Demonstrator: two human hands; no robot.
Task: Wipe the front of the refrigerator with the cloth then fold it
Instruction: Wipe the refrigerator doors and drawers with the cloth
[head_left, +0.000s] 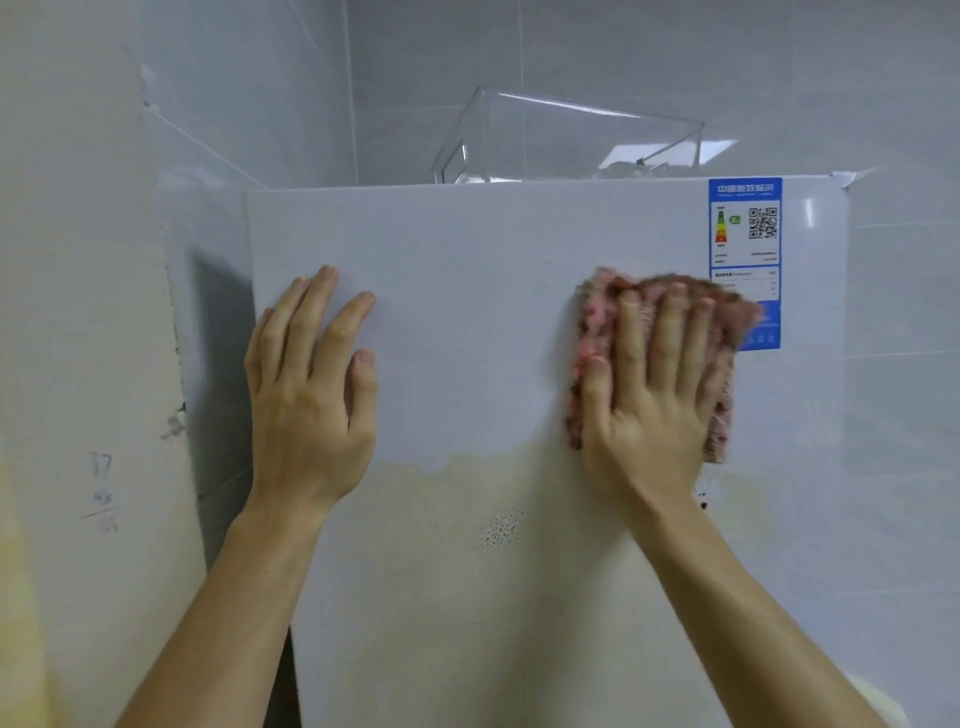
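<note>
The white refrigerator front (467, 260) fills the middle of the view. A pink, mottled cloth (727, 317) lies flat against it at the upper right, its edge blurred. My right hand (649, 395) presses on the cloth with straight, spread fingers. My left hand (311, 384) rests flat on the bare door near its left edge, fingers straight. A blue energy label (744, 228) sticks to the door's top right corner, just beside the cloth. Small dark specks (500, 530) mark the door below the hands.
A clear plastic bin (571, 140) stands on top of the refrigerator. A rough white wall (78, 312) with pencil marks is close on the left. Grey tiled wall (904, 312) runs behind and to the right.
</note>
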